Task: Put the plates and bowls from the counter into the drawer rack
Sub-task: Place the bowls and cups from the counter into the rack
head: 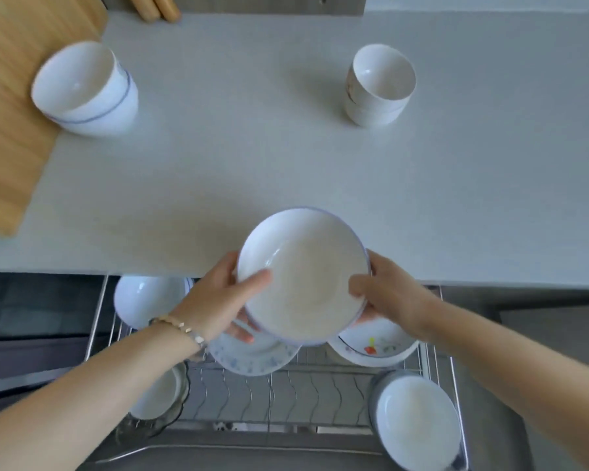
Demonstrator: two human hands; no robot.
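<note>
Both hands hold one white bowl [303, 277] with a thin blue rim, above the front edge of the counter [286, 158] and over the open drawer rack [286, 389].

Left hand [215, 300]: grips the bowl at about 8 o'clock on its rim. Thumb lies inside the bowl, pressed on the inner wall; the fingers curl under the base (fingertips show below the rim at 7 o'clock). A bracelet [181, 328] sits on the wrist.

Right hand [385, 294]: grips the rim at about 3 to 4 o'clock. Thumb inside the bowl, fingers wrapped round the outside wall. Pinch is closed on the rim, no gap seen.

The bowl is tilted slightly, its opening facing up toward the camera.

On the counter: stack of blue-banded bowls [85, 88] at 10 o'clock from the held bowl, partly on a wooden board [14, 113]; stack of cream bowls [378, 85] at 1 o'clock.

In the rack: a white bowl [143, 300] at 9 o'clock, a blue-speckled plate [252, 358] directly beneath, a flower-pattern plate [378, 345] at 4 o'clock, a grey-rimmed dish [419, 419] at 5 o'clock, a glass-rimmed dish [160, 399] at 7 o'clock (image blurred).
</note>
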